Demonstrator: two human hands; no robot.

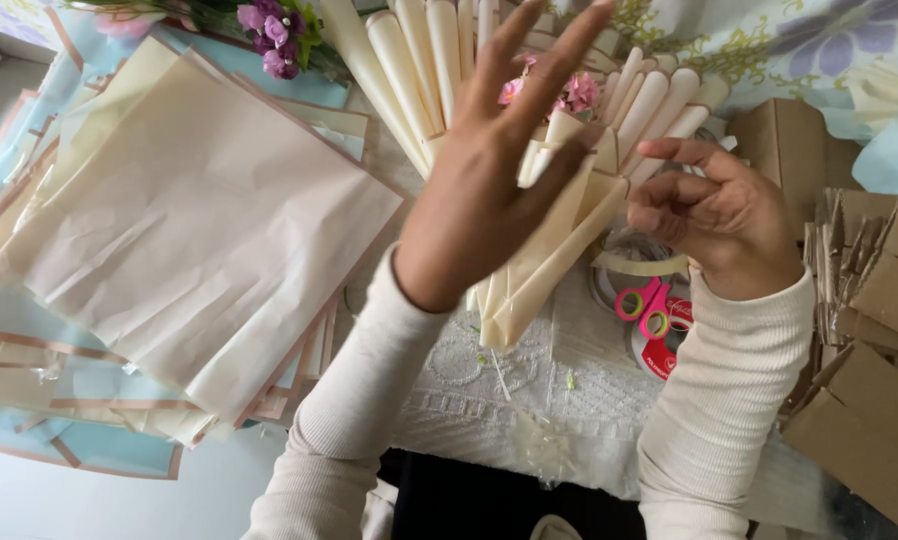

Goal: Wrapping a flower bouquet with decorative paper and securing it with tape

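The left hand (479, 190) is spread wide with its back to the camera, palm pressed against a bundle of cream paper cones (539, 250) held above a white lace cloth (469, 380); the right hand (724, 215) is half curled, fingertips pinching the bundle's right edge. Around them lie a stack of cream paper sheets (199, 220) to the left, pink-handled scissors (644, 305) beneath, and brown cardboard pieces (869, 330) to the right. The left hand hides the bundle's upper part and the grip point, and more rolled cones (409, 60) and purple flowers (274, 35) are cut off at the top edge.

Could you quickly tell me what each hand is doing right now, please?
Left hand: open, fingers spread, resting against the folded cream paper cone.
Right hand: fingers curled beside the cone; grip cannot be told.
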